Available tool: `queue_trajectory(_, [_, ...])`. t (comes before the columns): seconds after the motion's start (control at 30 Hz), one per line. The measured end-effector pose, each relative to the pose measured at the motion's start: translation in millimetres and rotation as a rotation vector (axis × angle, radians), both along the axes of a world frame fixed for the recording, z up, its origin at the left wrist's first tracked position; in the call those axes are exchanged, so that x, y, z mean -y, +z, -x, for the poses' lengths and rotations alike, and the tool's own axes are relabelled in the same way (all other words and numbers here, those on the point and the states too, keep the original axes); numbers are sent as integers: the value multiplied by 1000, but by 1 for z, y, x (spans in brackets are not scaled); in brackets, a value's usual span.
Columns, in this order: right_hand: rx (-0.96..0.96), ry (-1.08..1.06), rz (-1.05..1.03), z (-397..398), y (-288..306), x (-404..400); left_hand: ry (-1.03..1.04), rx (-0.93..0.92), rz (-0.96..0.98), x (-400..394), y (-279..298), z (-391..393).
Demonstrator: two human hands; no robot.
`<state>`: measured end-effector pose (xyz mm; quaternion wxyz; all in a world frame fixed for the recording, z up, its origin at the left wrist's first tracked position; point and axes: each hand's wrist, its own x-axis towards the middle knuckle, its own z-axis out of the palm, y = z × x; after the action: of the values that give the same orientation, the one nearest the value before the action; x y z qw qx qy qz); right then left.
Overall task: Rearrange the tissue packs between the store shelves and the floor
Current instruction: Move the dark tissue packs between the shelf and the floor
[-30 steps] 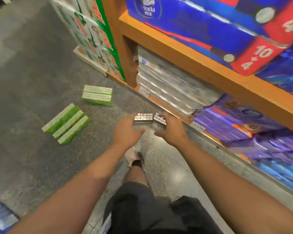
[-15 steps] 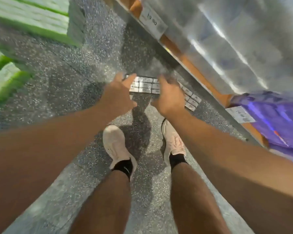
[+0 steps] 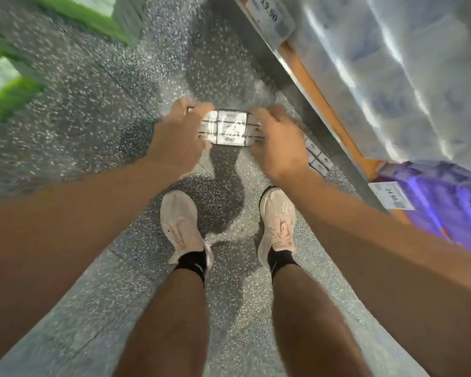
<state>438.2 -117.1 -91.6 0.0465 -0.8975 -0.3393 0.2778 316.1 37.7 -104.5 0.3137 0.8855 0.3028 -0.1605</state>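
A white tissue pack with a black grid pattern (image 3: 229,127) is held between both hands just above the speckled floor. My left hand (image 3: 178,141) grips its left end and my right hand (image 3: 279,144) grips its right end. A second pack of the same kind (image 3: 318,157) lies on the floor by the shelf base, partly hidden behind my right hand. Green tissue packs (image 3: 10,100) lie on the floor at the far left, and another green pack (image 3: 93,14) lies near the top edge.
The bottom shelf runs diagonally on the right, with a metal rail (image 3: 305,85), price tags (image 3: 269,13), silver-wrapped packs (image 3: 392,72) and purple packs (image 3: 446,202). My two feet in pale shoes (image 3: 180,224) stand on the floor below the hands.
I have bent down close to the floor. Both hands have closed on the gridded pack and it now sits between them, lifted slightly off the floor.
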Motion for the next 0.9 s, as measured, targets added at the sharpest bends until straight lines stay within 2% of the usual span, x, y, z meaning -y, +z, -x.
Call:
queue_trajectory(0.13, [-77,51,-240,17,117,-25,64,-23,98,-40,130,32])
queue_trajectory(0.27, [-144,155,-396,40,249,-66,143,-21,89,-79,293,76])
queue_trajectory(0.37, [-187,282,-513,76,352,-97,278,16,-14,-81,420,132])
queue_trajectory(0.5, [-250,431,-656,145,481,-134,557,17,-176,-60,557,224])
queue_trajectory(0.63, [-255,745,-808,254,607,-164,837,98,-341,-16,683,348])
queue_trajectory(0.8, [-347,1044,-1082,445,747,-173,1173,265,-698,69,825,520])
queue_trajectory(0.9, [-404,1158,-1239,567,818,-154,1315,231,-931,124,888,616])
